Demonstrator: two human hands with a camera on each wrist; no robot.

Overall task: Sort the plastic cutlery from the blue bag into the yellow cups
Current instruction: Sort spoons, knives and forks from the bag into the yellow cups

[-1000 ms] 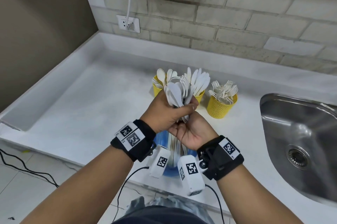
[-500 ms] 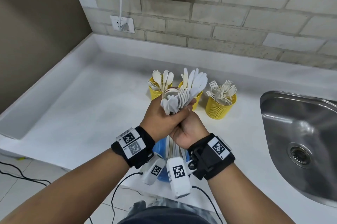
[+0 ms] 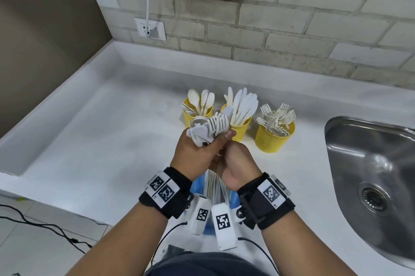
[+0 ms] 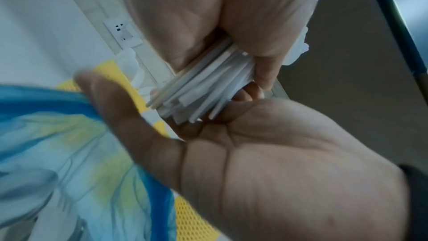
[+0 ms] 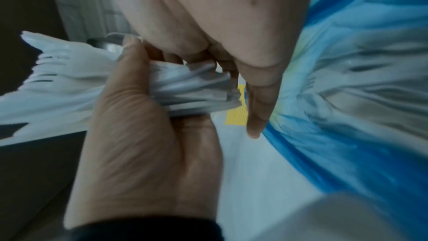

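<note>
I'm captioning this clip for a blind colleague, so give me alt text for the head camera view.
Both hands, left hand and right hand, hold a bundle of white plastic cutlery above a white counter. Behind stand three yellow cups: spoons, knives, forks. A blue bag shows below the wrists, a steel sink at right.

I hold a fanned bundle of white plastic cutlery (image 3: 207, 128) above the counter, handles bunched together, probably mostly knives. Three yellow mesh cups stand in a row behind it: the spoon cup (image 3: 195, 116), the knife cup (image 3: 241, 128) and the fork cup (image 3: 274, 137). The crumpled blue bag (image 3: 201, 188) lies beneath my wrists
</note>
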